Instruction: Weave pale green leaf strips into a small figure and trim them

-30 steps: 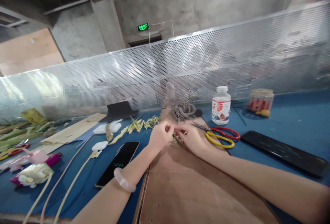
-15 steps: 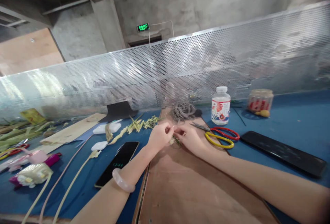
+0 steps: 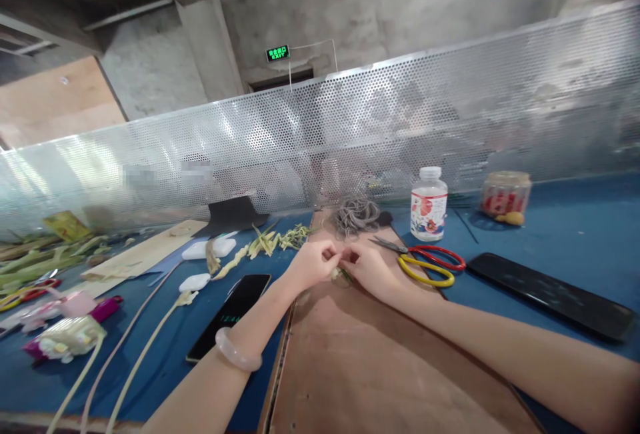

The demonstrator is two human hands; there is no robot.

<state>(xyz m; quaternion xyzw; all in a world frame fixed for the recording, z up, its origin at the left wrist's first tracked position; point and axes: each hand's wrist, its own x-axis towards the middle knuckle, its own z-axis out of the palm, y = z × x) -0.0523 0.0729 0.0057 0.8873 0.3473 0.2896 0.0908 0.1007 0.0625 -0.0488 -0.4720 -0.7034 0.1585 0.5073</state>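
My left hand (image 3: 313, 263) and my right hand (image 3: 367, 265) meet over the brown wooden board (image 3: 370, 361), fingertips pinched together. What they pinch is too small and too hidden to name. A small pale green plant piece (image 3: 338, 275) shows just beneath the fingers, and I cannot tell whether they hold it. Beyond the hands a tangle of grey cord (image 3: 356, 216) lies at the board's far end. Scissors (image 3: 431, 265) with one red and one yellow handle rest right of my right hand.
On the blue table, a phone (image 3: 231, 317) lies to the left, near white charger plugs and cables. Braided leaf pieces (image 3: 265, 242) sit beyond it. To the right are a white bottle (image 3: 429, 207), a clear jar (image 3: 506, 198) and a black case (image 3: 550, 295). A perforated metal screen (image 3: 390, 121) stands behind.
Both hands stay together in nearly the same spot; the left fingers have shifted slightly and the fingertips sit a little lower. The view has moved very slightly.
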